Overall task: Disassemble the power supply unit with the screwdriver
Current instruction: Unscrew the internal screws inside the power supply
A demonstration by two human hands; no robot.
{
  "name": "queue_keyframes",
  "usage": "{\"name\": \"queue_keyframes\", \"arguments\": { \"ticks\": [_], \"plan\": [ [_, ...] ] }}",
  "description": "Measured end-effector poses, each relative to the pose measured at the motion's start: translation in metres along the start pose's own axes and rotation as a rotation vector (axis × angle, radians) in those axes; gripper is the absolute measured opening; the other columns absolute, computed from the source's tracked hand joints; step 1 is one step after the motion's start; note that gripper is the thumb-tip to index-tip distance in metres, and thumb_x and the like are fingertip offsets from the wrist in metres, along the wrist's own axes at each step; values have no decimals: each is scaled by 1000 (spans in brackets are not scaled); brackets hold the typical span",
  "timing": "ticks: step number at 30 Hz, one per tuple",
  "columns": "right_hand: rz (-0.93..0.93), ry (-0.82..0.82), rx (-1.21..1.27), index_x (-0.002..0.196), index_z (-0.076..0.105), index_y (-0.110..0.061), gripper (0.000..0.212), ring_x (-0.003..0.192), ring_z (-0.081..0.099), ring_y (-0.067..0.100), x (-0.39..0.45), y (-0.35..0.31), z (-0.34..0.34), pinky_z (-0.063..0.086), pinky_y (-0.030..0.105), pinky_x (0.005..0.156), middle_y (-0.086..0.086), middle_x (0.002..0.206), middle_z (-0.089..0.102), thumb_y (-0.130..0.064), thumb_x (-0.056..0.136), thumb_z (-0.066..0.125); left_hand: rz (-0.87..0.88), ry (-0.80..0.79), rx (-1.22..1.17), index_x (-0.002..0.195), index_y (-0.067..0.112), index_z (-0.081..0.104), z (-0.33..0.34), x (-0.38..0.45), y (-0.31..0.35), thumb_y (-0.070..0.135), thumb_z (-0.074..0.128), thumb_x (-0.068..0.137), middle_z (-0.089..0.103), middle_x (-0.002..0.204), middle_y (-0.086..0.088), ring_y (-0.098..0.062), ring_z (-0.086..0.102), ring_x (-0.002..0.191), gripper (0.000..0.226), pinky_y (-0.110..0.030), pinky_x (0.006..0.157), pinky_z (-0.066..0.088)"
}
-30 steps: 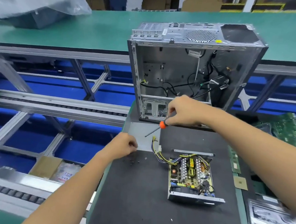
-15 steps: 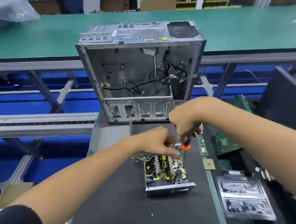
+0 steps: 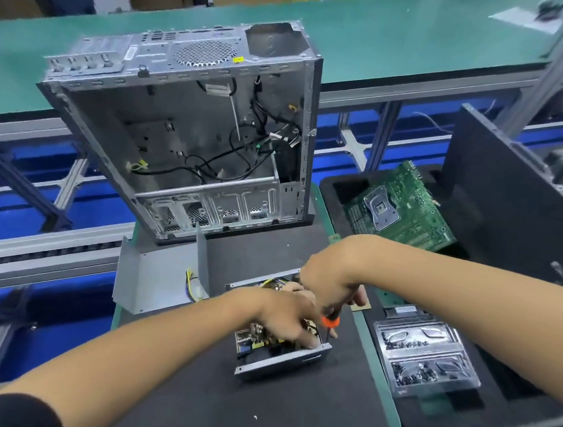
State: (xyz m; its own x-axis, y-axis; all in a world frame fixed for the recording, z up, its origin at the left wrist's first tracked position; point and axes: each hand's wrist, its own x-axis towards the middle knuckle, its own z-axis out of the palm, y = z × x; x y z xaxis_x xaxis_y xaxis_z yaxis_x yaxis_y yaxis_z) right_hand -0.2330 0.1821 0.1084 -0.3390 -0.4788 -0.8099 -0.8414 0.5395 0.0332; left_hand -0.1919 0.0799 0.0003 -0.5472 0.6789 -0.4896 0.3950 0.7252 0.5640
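Opened power supply unit [image 3: 280, 354] sits on black mat [image 3: 220, 407], in front of the empty PC case [image 3: 192, 129]. Right hand [image 3: 330, 283] grips orange-handled screwdriver [image 3: 331, 322], tip down at the unit's right edge. Left hand [image 3: 286, 312] reaches into the unit, fingers on the circuit board; whether they pinch anything can't be told. Clear screw tray [image 3: 424, 358] to the right, motherboard [image 3: 401, 207] behind it.

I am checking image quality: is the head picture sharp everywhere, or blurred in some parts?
Head view: the computer case is fairly sharp; the hands, left and right, over the power supply unit look soft; straight frame rails bend near the edges.
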Motion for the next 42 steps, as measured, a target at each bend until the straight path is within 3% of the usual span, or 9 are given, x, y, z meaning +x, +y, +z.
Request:
{"name": "queue_keyframes", "arguments": {
  "ticks": [5,8,11,13,17,25,32,36,42],
  "plan": [
    [18,51,48,83,57,-8,14,30,54,14,-5,12,3,40,19,41,3,51,54,-20,90,58,37,94,52,114,29,68,1,-2,-15,45,56,92,62,106,20,5,34,95,30,-9,98,6],
    [12,51,50,86,58,-9,13,29,54,12,-3,14,6,36,18,38,4,60,58,-21,90,57,45,220,62,97,27,70,12,0,-19,34,60,89,53,78,31,7,39,87,15,-22,106,15],
    [7,79,39,77,59,-11,18,29,54,11,1,16,9,36,20,42,9,78,68,-24,89,59,67,387,129,74,22,63,26,4,-19,18,58,82,44,60,25,3,40,73,11,-25,103,21],
    [3,91,34,78,59,-10,18,29,54,11,3,17,9,36,20,42,9,78,69,-24,89,58,53,456,148,69,19,64,32,5,-20,14,53,75,49,60,19,-3,35,70,13,-20,101,21],
    [-7,94,31,68,56,-11,24,28,54,12,4,17,5,38,20,41,1,52,57,-22,90,57,43,472,137,62,16,64,34,5,-22,12,50,66,54,61,15,2,38,69,15,-11,96,16],
    [9,109,34,65,54,-10,29,26,52,12,5,21,0,36,21,41,-1,32,51,-25,89,58,15,505,183,63,16,59,37,10,-28,17,47,64,63,69,11,-6,33,71,13,-21,98,25],
    [12,114,41,65,53,-11,28,27,52,11,4,20,1,35,20,40,-3,25,45,-25,88,58,24,474,195,61,15,43,36,9,-26,17,43,63,52,57,6,2,36,69,3,-21,94,26],
    [4,131,56,62,53,-12,24,32,54,15,7,16,4,33,16,37,-3,25,45,-20,84,56,18,474,168,67,19,61,38,10,-28,18,46,65,56,62,20,13,39,75,15,-12,93,18],
    [48,120,120,51,51,-12,22,47,58,22,14,14,6,36,23,43,-1,27,46,-3,70,54,-1,456,175,73,17,68,39,14,-34,23,46,70,69,80,16,1,49,89,23,-22,102,20]
  ]
}}
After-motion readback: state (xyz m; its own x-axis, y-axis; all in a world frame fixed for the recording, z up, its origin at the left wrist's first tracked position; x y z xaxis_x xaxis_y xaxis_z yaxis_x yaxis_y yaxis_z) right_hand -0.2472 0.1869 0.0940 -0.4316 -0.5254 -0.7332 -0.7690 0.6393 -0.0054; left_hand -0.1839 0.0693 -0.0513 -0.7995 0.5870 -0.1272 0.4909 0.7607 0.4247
